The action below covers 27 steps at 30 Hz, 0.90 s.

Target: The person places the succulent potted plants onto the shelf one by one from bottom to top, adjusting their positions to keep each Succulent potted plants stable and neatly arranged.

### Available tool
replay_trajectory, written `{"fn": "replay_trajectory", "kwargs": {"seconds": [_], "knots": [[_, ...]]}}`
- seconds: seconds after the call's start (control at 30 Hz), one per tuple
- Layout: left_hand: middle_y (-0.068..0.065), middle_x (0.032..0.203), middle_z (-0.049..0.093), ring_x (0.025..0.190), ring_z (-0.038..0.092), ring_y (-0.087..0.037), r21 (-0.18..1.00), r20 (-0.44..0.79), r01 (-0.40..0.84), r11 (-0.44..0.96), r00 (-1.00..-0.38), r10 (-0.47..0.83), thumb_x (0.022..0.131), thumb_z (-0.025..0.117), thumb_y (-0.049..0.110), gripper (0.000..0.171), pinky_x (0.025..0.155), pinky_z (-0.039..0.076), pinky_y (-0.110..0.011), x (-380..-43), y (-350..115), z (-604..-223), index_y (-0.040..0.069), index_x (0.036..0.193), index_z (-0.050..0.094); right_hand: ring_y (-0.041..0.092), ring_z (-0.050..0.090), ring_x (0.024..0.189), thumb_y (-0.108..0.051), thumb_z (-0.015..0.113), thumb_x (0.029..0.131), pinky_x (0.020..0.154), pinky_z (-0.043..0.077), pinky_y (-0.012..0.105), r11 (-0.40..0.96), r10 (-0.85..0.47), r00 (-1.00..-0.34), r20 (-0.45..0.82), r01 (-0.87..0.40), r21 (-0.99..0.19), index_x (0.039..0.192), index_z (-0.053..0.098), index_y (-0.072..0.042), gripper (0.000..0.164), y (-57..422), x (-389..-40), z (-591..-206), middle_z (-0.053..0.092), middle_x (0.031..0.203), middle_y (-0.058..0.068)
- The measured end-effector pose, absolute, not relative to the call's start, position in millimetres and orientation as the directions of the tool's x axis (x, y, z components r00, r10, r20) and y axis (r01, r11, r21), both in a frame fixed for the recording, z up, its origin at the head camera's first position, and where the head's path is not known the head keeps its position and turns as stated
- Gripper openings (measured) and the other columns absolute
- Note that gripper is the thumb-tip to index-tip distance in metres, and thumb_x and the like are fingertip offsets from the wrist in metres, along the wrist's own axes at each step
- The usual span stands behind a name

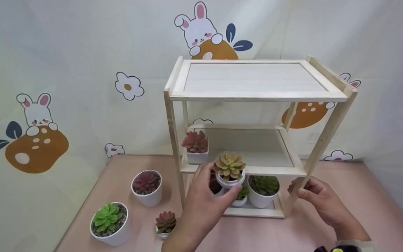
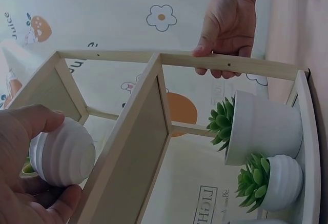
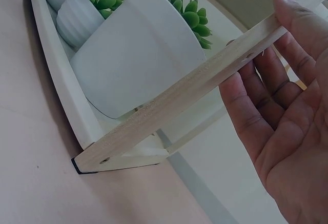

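My left hand (image 1: 205, 206) grips a small potted succulent (image 1: 230, 167) with yellow-green, reddish-tipped leaves. Its ribbed white pot (image 2: 66, 152) sits between thumb and fingers, close in front of the middle shelf's front edge. With its thumb and fingers around the front right post (image 1: 301, 190), my right hand (image 1: 322, 201) holds the wooden shelf rack (image 1: 257, 96). On the middle shelf, a pink-red succulent (image 1: 196, 147) in a white pot stands at the left end. The bottom shelf bears a large green potted succulent (image 1: 263, 190), a small green one (image 1: 240, 196) and another pot partly hidden behind my left hand.
Left of the rack, on the pink tabletop (image 1: 257, 234), stand a dark red succulent (image 1: 146, 187), a bright green one (image 1: 110, 224) and a small reddish one (image 1: 165, 224) beside my left forearm. A patterned cloth backdrop (image 1: 82, 52) hangs behind.
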State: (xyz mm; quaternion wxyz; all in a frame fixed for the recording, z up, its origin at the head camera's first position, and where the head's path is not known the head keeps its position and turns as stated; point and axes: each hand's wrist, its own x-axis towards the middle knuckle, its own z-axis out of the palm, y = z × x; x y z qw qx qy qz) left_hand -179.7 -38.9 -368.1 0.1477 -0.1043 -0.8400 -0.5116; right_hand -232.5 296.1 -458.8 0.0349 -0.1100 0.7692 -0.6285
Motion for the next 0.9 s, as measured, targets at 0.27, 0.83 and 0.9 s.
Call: {"fn": "replay_trajectory", "kwargs": {"seconds": [0.27, 0.83, 0.9], "knots": [[0.004, 0.121, 0.052, 0.115, 0.052, -0.011, 0.814, 0.36, 0.321, 0.485, -0.933, 0.013, 0.076, 0.08, 0.041, 0.067, 0.1, 0.047, -0.035, -183.8, -27.9, -362.6, 0.016, 0.131, 0.051, 0.018, 0.065, 0.103, -0.007, 0.054, 0.097, 0.09, 0.053, 0.029, 0.182, -0.227, -0.969, 0.098, -0.141, -0.973, 0.117, 0.051, 0.011, 0.027, 296.2, -231.8, -458.4, 0.067, 0.105, 0.004], [0.0, 0.128, 0.053, 0.118, 0.053, -0.015, 0.786, 0.334, 0.287, 0.547, -0.942, 0.015, 0.076, 0.078, 0.046, 0.072, 0.101, 0.046, -0.037, -189.3, -22.2, -353.3, 0.014, 0.135, 0.051, 0.019, 0.065, 0.103, -0.007, 0.054, 0.097, 0.09, 0.053, 0.028, 0.191, -0.222, -0.971, 0.093, -0.137, -0.972, 0.116, 0.053, 0.007, 0.024, 295.1, -231.7, -457.5, 0.067, 0.106, 0.007], [0.0, 0.128, 0.053, 0.118, 0.053, -0.015, 0.784, 0.33, 0.284, 0.552, -0.944, 0.016, 0.076, 0.078, 0.047, 0.073, 0.102, 0.046, -0.037, -190.4, -22.0, -352.5, 0.015, 0.136, 0.05, 0.021, 0.065, 0.103, -0.007, 0.054, 0.097, 0.09, 0.053, 0.029, 0.19, -0.221, -0.971, 0.094, -0.138, -0.972, 0.116, 0.053, 0.007, 0.024, 294.8, -231.7, -457.6, 0.067, 0.105, 0.006]]}}
